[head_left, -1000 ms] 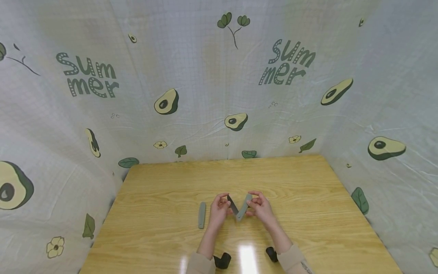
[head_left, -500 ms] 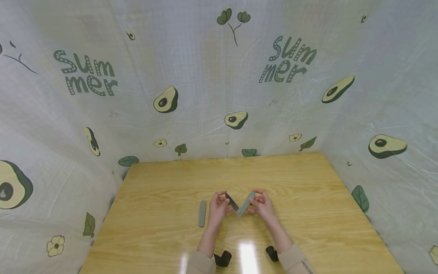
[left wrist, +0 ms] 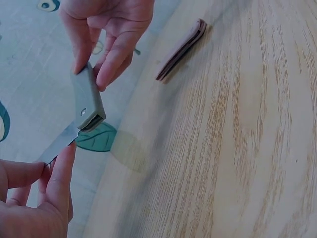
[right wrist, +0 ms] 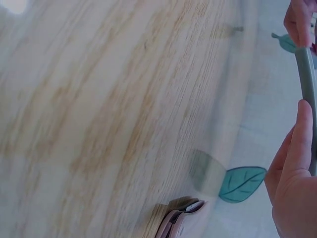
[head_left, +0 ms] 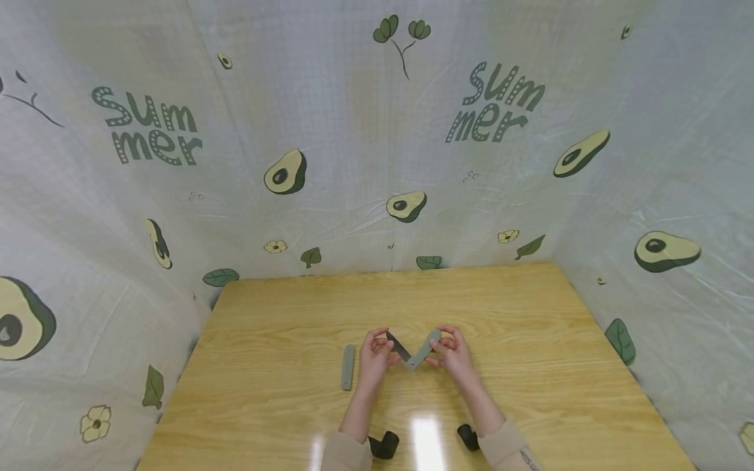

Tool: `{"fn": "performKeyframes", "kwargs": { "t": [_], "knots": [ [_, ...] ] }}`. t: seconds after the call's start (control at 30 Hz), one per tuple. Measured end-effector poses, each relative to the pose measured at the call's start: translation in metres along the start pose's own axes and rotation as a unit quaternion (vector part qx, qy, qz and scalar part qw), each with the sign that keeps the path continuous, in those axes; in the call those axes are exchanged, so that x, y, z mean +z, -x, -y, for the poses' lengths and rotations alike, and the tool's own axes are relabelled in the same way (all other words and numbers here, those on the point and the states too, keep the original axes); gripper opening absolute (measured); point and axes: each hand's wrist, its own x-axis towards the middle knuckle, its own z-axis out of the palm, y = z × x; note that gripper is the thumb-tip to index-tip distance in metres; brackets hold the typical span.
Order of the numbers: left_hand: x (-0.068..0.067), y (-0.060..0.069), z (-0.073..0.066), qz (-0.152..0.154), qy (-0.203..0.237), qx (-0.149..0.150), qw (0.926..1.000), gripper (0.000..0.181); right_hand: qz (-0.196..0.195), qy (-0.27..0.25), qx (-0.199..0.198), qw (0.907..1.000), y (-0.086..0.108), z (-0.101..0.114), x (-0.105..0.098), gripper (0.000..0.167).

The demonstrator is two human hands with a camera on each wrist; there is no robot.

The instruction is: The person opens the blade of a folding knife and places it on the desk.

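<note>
A part-unfolded knife [head_left: 413,362] is held between both hands, apparently raised above the worktop [head_left: 530,327]; its blade [head_left: 398,347] is pinched near the tip by the left hand [head_left: 375,360], and its grey-green handle [head_left: 427,347] is pinched at the outer end by the right hand [head_left: 455,356], so neither grip is free. An open V is formed by the two parts; the pivot [left wrist: 83,112] is set at its point, nearest the person, with the blade's long axis slanted away to the left and the handle's slanted away to the right; each part is thus met by the hand on its own side. A second, folded grey-green knife [head_left: 348,367] is seen lying just left of the left hand, its long axis pointed roughly away from the person; it is touched by neither hand.
</note>
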Motion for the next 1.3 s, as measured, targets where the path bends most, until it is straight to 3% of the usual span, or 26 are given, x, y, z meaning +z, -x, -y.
{"fn": "performKeyframes", "kwargs": {
  "t": [0.23, 0.4, 1.3],
  "knots": [
    [-0.002, -0.007, 0.015, -0.025, 0.021, 0.002, 0.9995, 0.037, -0.013, -0.022, -0.005, 0.9997, 0.000, -0.002, 0.001, 0.043],
    [-0.001, -0.007, 0.016, -0.030, 0.033, 0.013, 0.9989, 0.037, -0.020, -0.034, -0.003, 0.9992, 0.000, -0.003, 0.002, 0.044],
    [0.000, -0.003, 0.012, -0.040, 0.060, 0.003, 0.9974, 0.040, -0.020, -0.053, -0.013, 0.9983, 0.007, -0.001, 0.000, 0.039]
  ]
}}
